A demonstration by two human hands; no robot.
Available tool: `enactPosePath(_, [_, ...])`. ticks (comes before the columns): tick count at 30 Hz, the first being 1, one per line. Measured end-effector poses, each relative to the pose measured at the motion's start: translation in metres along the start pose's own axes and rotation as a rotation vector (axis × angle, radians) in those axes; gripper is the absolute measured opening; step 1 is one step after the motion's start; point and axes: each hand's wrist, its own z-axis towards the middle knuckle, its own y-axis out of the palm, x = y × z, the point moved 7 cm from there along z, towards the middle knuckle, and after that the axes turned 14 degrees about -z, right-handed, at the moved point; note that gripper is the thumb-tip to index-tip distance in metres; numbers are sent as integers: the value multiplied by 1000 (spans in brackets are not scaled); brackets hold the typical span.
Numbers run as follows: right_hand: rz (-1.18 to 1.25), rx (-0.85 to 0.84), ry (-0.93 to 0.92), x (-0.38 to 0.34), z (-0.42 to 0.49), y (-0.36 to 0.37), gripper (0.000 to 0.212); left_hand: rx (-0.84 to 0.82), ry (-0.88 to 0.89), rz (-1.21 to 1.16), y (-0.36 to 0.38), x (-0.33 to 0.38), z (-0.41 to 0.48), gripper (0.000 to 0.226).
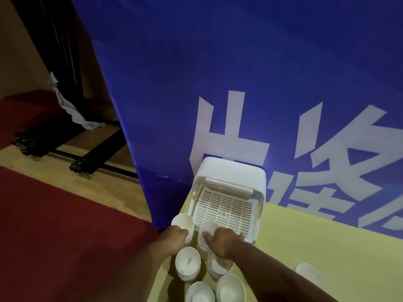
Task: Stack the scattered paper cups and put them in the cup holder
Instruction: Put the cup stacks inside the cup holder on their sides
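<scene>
White paper cups stand on the near left corner of the yellow table [305,236], just in front of the cup holder [231,171]. The left stack [183,223] sits at the table's left edge, and the left hand [174,236] grips it from the near side, fingers curled round its wall below the rim. The right stack [207,228], with nested rims showing down its side, stands against the holder's front edge. The right hand [223,241] clamps it, thumb laid at the near rim and fingers wrapped round the right side. Both forearms reach in from the bottom of the view, angled toward each other, palms down.

Seven cup mouths show in all: the two held, two upright stacks [188,263] [219,268] just behind the hands (the second partly under the right wrist), two more cups [200,292] [231,288] at the bottom edge, and a lone cup [308,273] well apart to the right; how it lies is unclear.

The one cup holder is a white box, its clear cover with a beige handle [229,186] raised, and a slatted tray [226,207] bare inside. A blue banner [218,83] with white characters hangs behind the table. To the left lie red carpet [54,225], wooden floor and a black stand foot [91,158]
</scene>
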Motion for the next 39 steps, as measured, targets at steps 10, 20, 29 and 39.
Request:
enactPosePath(10, [30,83,80,-6,-7,-14,76,212,-248,-426,-26,-45,-3,28])
enactPosePath(20, [65,490,45,7,-37,-90,57,437,57,-516,-92,7,-19,32])
enactPosePath(29, [264,253,108,33,-7,-49,76,193,72,-482,-35,48,15,72])
enactPosePath(39, [324,258,125,41,45,-46,82,64,51,-464,-9,57,89,75])
